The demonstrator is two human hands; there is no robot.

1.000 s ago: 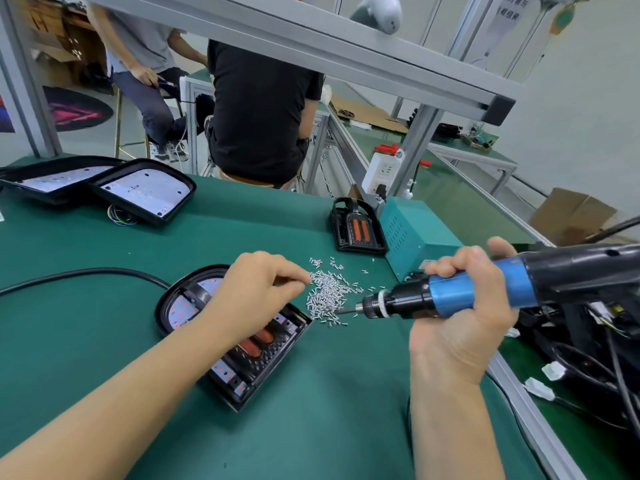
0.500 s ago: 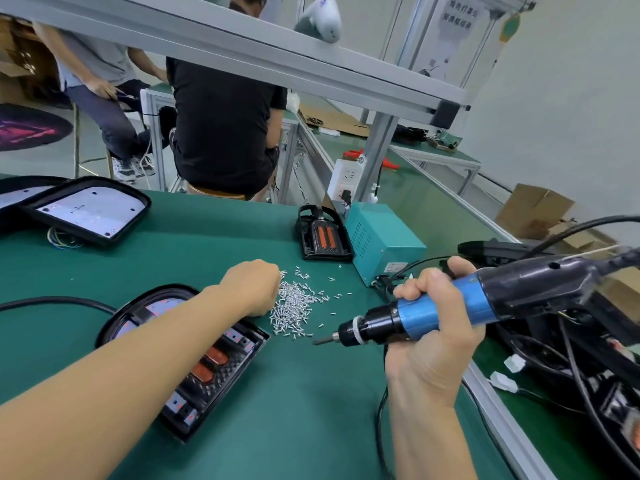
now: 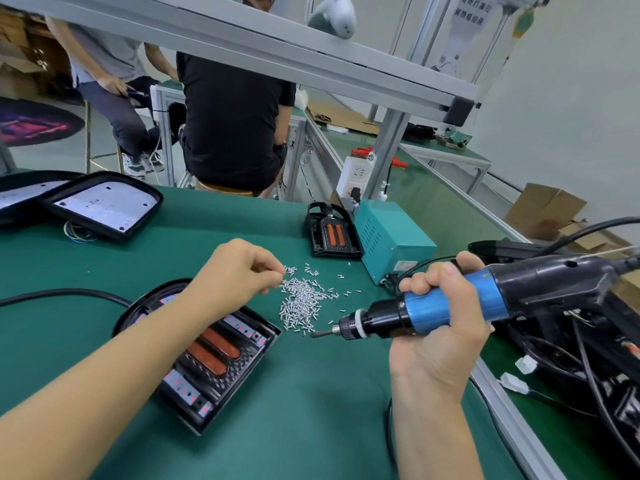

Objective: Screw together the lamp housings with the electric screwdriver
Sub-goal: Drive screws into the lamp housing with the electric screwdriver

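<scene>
A black lamp housing (image 3: 221,355) with orange inserts lies on the green mat under my left forearm. Just right of it is a heap of small silver screws (image 3: 303,301). My left hand (image 3: 239,271) hovers at the heap's left edge with fingers curled and fingertips pinched together; whether a screw sits between them I cannot tell. My right hand (image 3: 440,327) grips the blue and black electric screwdriver (image 3: 450,303), held level with its bit pointing left at the lower edge of the screws.
A second small housing (image 3: 332,233) stands beside a teal power box (image 3: 391,240) at the back. Two larger lamp housings (image 3: 104,206) lie at the far left. Cables and black parts crowd the right side (image 3: 571,341). Two people sit behind the bench.
My left hand has stayed at the screw heap, its fingers working at the pile's left edge. The screwdriver has sunk a little lower, toward the heap's bottom edge.
</scene>
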